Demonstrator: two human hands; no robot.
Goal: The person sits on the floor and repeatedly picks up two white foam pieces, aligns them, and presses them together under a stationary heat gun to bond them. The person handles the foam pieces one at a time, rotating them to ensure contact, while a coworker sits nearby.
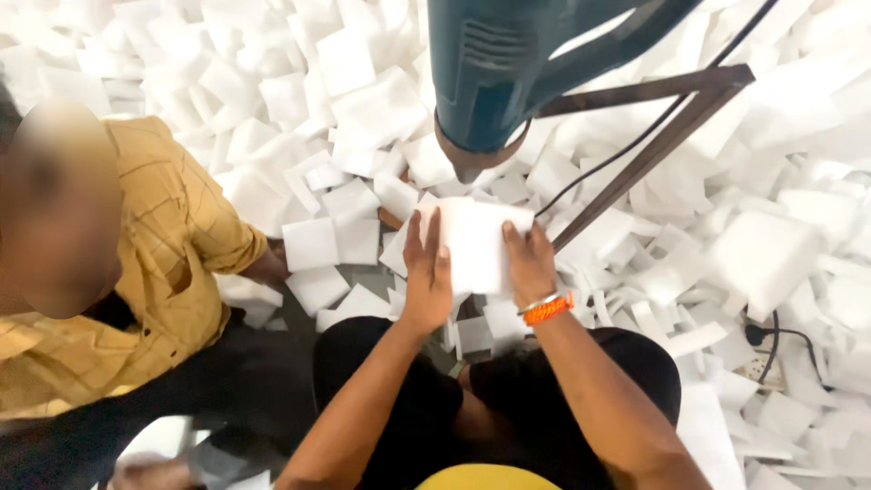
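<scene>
Both hands hold one white foam block (pixel 476 243) under the round mouth of a blue-green heat gun (pixel 490 77). Left hand (pixel 426 277) grips its left edge, fingers closed on it; right hand (pixel 531 263), with an orange bracelet (pixel 547 309), grips the right edge. Many foam pieces (pixel 308 109) lie around. A person in a yellow shirt (pixel 168 227) sits at the left.

Matt white foam block (pixel 476 243); smooth, slightly glossy teal plastic tool housing (pixel 485 68); dull brown metal frame bars (pixel 653 150); yellow woven cloth shirt (pixel 168 227) at left
</scene>
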